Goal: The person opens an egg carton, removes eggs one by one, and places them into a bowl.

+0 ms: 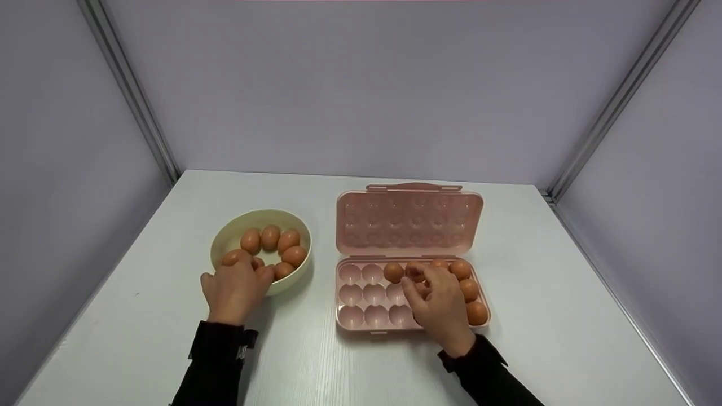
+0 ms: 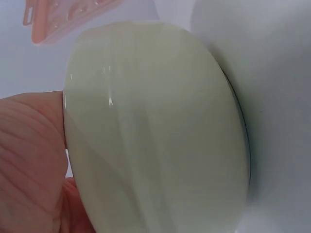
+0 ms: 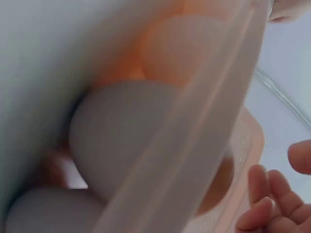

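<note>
A pale green bowl [image 1: 225, 237] holds several brown eggs [image 1: 270, 238]. My left hand [image 1: 234, 290] reaches over its near rim, fingers down among the eggs; one egg [image 1: 232, 257] lies right beside them. Those fingertips are hidden, so any grip cannot be made out. In the left wrist view the palm [image 2: 29, 160] lies by the bowl's outer wall [image 2: 160, 126]. Over the pink egg carton [image 1: 351, 317], my right hand [image 1: 443, 310] hovers with thumb and fingers apart. Closest to them is an egg [image 1: 414, 269] in the back row. The right wrist view shows the fingers [image 3: 279, 194] holding nothing.
The carton's lid [image 1: 409, 225] stands raised behind its tray. Eggs fill the right column, such as the near-corner one [image 1: 476, 313], and part of the back row. Bare cups [image 1: 374, 294] show on the left. White table [image 1: 316, 361] surrounds both containers, with grey walls [image 1: 361, 84] beyond.
</note>
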`<state>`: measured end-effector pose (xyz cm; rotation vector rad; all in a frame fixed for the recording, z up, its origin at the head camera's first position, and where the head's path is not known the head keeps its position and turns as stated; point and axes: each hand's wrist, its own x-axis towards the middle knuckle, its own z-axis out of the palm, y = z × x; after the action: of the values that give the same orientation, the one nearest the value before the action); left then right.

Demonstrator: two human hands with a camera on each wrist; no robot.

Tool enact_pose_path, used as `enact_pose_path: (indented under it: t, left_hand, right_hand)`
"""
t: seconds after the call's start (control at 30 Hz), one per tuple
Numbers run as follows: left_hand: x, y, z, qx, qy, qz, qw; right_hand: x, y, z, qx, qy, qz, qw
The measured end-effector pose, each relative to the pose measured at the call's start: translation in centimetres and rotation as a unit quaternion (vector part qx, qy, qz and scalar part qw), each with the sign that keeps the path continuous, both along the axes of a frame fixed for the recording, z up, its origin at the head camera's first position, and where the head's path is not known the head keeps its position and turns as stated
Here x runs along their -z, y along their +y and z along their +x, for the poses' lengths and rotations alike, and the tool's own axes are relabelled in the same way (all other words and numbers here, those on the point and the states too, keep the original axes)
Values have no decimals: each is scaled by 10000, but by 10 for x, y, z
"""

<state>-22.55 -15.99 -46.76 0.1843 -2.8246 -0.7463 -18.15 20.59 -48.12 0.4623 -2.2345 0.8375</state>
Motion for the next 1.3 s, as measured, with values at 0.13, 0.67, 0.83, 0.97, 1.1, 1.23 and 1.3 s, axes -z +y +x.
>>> enact_pose_path:
  t: [0.13, 0.67, 0.83, 0.97, 1.1, 1.23, 1.3]
  left_hand:
    - [1, 1, 1, 72, 22, -34, 10000]
    - [1, 20, 4, -198, 2705, -579, 9608]
    - [-5, 34, 2, 887, 3956, -444, 9131]
    - [-8, 42, 5, 1510, 4356, -608, 8853]
    - [-9, 46, 7, 1736, 4428, -672, 8771]
    - [-7, 49, 7, 1783, 4486, -661, 8733]
    - [-6, 50, 6, 1793, 4504, -659, 8722]
  right_hand:
    - [-1, 3, -2, 25, -78, 241, 9997]
    - [-43, 13, -7, -51, -799, 1537, 9849]
    - [-59, 2, -29, -30, -1745, 2550, 9511]
    - [-56, -3, -47, -152, -2227, 3084, 9247]
    - [-48, -4, -57, -143, -2337, 3237, 9168]
    - [-43, -7, -61, -216, -2365, 3370, 9110]
    - [-41, -10, -62, -282, -2411, 3448, 9068]
